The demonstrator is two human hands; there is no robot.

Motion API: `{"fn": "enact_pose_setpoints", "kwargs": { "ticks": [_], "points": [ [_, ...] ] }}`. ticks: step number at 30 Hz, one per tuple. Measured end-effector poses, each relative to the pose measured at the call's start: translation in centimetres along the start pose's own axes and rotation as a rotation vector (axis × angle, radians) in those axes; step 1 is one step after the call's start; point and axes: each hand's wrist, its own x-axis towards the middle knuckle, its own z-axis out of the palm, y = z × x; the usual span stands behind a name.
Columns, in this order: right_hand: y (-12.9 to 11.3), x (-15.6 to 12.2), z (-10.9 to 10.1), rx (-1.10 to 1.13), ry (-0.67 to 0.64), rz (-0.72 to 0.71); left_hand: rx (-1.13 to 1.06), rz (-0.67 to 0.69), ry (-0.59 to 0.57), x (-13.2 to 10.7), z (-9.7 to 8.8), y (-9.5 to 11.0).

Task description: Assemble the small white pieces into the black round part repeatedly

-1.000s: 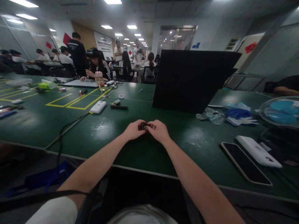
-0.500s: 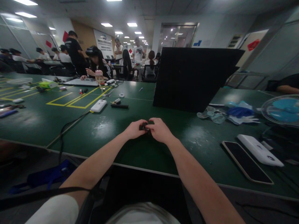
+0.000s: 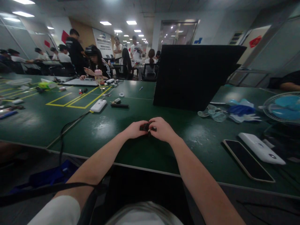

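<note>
Both my hands meet over the green table in front of me, closed around a small dark object (image 3: 144, 127) whose kind I cannot make out. My left hand (image 3: 136, 129) grips its left side, fingers curled round it. From the right, my right hand (image 3: 161, 128) pinches it, and a dark bit pokes out by the fingers. A small pale spot shows between the fingertips. Much of the object is hidden by my fingers.
A large black panel (image 3: 197, 78) stands beyond my right hand. Farther right are a phone (image 3: 248, 161), a white power bank (image 3: 261, 148), gloves (image 3: 241, 109) and a fan (image 3: 284, 107). Ahead-left lie another white power bank (image 3: 98, 106) and a black bar (image 3: 119, 106). People sit across the table.
My right fingers have shifted on the small dark object, which shows at a different angle, with a dark bit now visible by the right fingertips. Both hands stay at the same spot.
</note>
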Motion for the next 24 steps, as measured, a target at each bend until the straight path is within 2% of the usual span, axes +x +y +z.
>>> {"fn": "enact_pose_setpoints", "kwargs": {
  "ticks": [6, 13, 17, 24],
  "points": [
    [0.1, 0.1, 0.8, 0.077, -0.009, 0.085, -0.018, 0.009, -0.042, -0.1, -0.6, 0.4],
    [0.1, 0.6, 1.9, -0.024, 0.136, 0.085, 0.008, 0.004, -0.073, -0.3, -0.9, 0.5],
    [0.7, 0.6, 1.8, -0.044, 0.051, 0.088, -0.005, 0.000, -0.112, -0.4, -1.1, 0.0],
    [1.0, 0.2, 1.7, -0.019, -0.034, 0.052, -0.170, -0.067, -0.293, -0.5, -2.3, -0.9]
  ]
}}
